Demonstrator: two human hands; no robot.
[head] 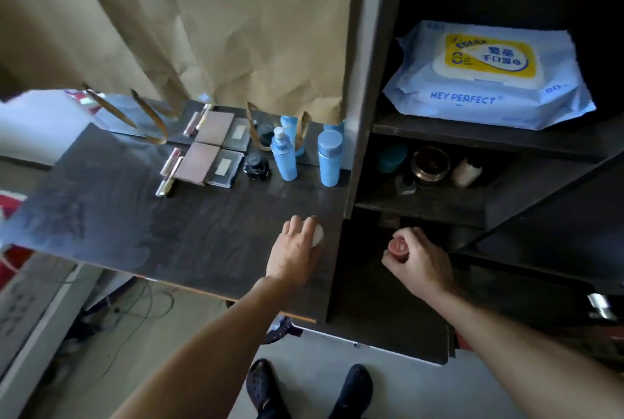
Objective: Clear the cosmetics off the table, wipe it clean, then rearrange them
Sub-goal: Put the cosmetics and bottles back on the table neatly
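From the head camera we look down on a dark bench (135,216) that runs up to a dark shelf unit (439,206) on the right. Near the bench's right edge, the left hand (293,250) rests on the surface with its fingers curled over a white jar (317,234). Right of the bench, low in the shelf unit, the right hand (418,260) is clamped round a red-topped jar (398,246), whose top faces us.

Along the far side of the bench we see the rest of the cosmetics in a row. From left to right they are lip gloss tubes (170,169), a pink palette (197,163), a clear compact (226,167) just beside it, a small dark pot (256,165), a blue pump bottle (283,157) and a blue capped bottle (328,162). A mirror (118,115) behind them repeats the row. A brown paper bag (253,30) hangs over the mirror.

On the upper shelf lies a pack of wet wipes (489,77). The shelf below holds a teal jar (391,157), a dark round jar (430,163) and a small white bottle (467,170); we cannot make out more in the shadow.
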